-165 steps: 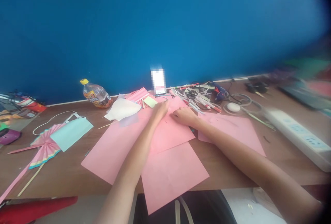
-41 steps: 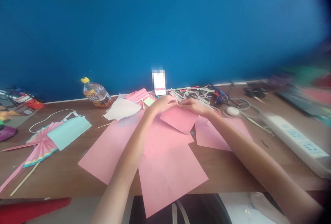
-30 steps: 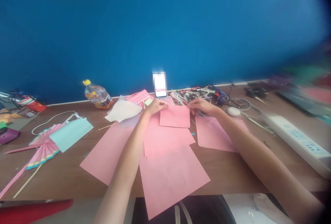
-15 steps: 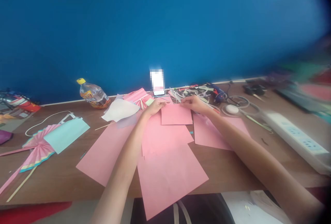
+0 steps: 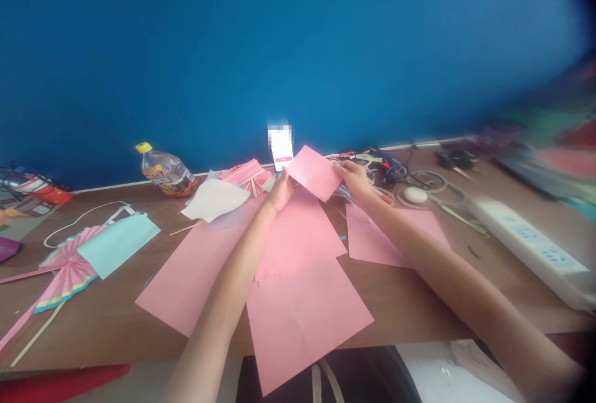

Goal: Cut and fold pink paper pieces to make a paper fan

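Note:
A small piece of pink paper (image 5: 315,171) is held up, tilted, between my two hands. My left hand (image 5: 282,189) is closed on its left corner, and my right hand (image 5: 354,178) pinches its right corner. Below it, larger pink sheets (image 5: 307,316) overlap on the table, one reaching past the front edge. Another pink sheet (image 5: 395,235) lies partly under my right forearm. A pink folded paper fan (image 5: 249,174) and a white paper piece (image 5: 215,199) are to the left of my left hand.
On the brown table (image 5: 419,310), a bottle (image 5: 167,171) leans at the back left. A phone (image 5: 281,148) stands by the blue wall. Further left lie a pale blue sheet (image 5: 120,244) and a striped pink fan (image 5: 72,260). Paper scraps, cables and a power strip (image 5: 526,241) are on the right.
The small pink paper has been raised and turned cornerwise, now overlapping the phone's lower edge. Both hands have shifted with it, still gripping it at its ends.

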### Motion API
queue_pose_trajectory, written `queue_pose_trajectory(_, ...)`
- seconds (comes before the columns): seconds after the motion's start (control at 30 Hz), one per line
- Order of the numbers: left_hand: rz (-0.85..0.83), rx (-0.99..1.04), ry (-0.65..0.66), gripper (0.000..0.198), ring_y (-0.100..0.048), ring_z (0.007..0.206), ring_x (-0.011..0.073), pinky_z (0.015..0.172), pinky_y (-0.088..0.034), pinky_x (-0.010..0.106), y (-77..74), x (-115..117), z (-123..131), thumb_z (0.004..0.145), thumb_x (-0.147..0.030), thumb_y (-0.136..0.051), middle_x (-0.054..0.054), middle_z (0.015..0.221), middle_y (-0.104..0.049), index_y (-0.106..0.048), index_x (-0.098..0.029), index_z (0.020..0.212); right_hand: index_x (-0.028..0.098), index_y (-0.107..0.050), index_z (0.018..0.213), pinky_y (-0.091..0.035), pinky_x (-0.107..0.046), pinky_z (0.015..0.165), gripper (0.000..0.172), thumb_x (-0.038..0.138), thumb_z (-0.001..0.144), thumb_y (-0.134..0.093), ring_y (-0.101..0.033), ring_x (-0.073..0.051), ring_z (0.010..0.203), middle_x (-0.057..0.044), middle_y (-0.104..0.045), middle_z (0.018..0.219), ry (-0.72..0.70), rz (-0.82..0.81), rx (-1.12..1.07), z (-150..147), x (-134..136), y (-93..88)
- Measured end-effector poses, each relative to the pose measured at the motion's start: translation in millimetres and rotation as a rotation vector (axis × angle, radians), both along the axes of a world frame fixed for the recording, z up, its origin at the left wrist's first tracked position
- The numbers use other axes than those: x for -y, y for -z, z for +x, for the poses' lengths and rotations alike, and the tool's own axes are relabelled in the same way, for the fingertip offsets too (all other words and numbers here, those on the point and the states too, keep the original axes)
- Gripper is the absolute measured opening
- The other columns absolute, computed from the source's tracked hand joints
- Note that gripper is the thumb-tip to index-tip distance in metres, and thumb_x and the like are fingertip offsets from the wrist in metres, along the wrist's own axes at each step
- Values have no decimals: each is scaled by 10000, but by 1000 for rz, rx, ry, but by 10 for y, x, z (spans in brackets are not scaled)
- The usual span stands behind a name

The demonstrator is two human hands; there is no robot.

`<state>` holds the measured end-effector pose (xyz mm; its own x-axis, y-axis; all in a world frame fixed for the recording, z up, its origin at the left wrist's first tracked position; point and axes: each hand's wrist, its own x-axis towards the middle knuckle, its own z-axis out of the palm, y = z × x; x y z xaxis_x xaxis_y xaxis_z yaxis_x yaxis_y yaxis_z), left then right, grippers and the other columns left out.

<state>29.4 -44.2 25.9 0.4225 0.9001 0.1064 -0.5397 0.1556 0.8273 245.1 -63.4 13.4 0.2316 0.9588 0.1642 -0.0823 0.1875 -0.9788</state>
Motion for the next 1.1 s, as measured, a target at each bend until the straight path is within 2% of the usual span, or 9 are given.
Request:
queue_pose_trajectory(0.13,-25,92,-134,380,-560,1196,242,1022,-428,370,53,58,174,809,-377,-648,78,1197,-663,-637,-187,1137,190,-618,739,-413,-260,549,286,465,695,-683,-520,-132,579,17,-589,632,45,-2,11,-97,22,33)
queue_pose_trajectory(0.27,-99,92,-172,310,-581,1159,242,1022,-419,369,196,37,201,806,-316,-637,75,1136,-689,-661,-162,1075,187,-666,821,-455,-280,584,281,440,701,-691,-597,-170,658,-16,-669,728,-8,57,25,-160,119,38)
queue_pose_trajectory(0.37,-196,116,-180,323,-596,1134,250,1018,-417,380,278,38,229,800,-320,-629,82,1119,-694,-659,-158,1078,185,-693,924,-501,-318,652,304,411,721,-670,-649,-215,766,-44,-715,845,-64,108,62,-230,195,84)
queue_pose_trajectory(0.47,-233,113,-139,377,-602,1125,265,1018,-412,403,316,65,279,805,-370,-616,104,1127,-689,-644,-152,1111,186,-697,992,-522,-365,760,314,383,764,-606,-664,-242,865,-50,-728,939,-25,151,165,-299,247,136)
queue_pose_trajectory(0.67,-242,110,-131,395,-590,1142,263,1028,-408,394,312,101,298,809,-408,-613,98,1151,-681,-637,-157,1113,212,-643,1197,-424,-404,1011,403,268,828,-492,-594,-254,1134,-42,-664,1203,51,291,503,-372,341,99)
queue_pose_trajectory(0.8,-219,110,-82,475,-570,1172,265,1032,-413,400,264,116,283,831,-521,-551,88,1204,-658,-619,-181,1155,220,-595,1268,-412,-412,1026,428,281,869,-452,-579,-252,1159,-54,-644,1236,29,280,567,-375,354,94)
queue_pose_trajectory(0.9,-181,96,-65,512,-555,1196,261,1031,-413,405,245,124,301,829,-552,-540,97,1234,-641,-598,-181,1177,216,-567,1285,-392,-432,1043,438,301,871,-453,-549,-253,1190,-71,-607,1287,86,261,503,-347,315,139)
queue_pose_trajectory(1.0,-111,96,-148,448,-551,1201,230,1027,-408,373,272,107,330,820,-493,-591,81,1235,-638,-596,-193,1153,202,-543,1284,-398,-432,1028,437,331,875,-458,-547,-250,1175,-98,-585,1303,192,255,432,-319,283,170)
queue_pose_trajectory(1.1,-77,48,-259,315,-595,1113,197,967,-433,343,332,70,341,805,-422,-635,52,1138,-673,-607,-206,1032,195,-526,1264,-428,-401,972,416,379,899,-446,-569,-241,1108,-111,-615,1222,269,277,417,-316,293,154)
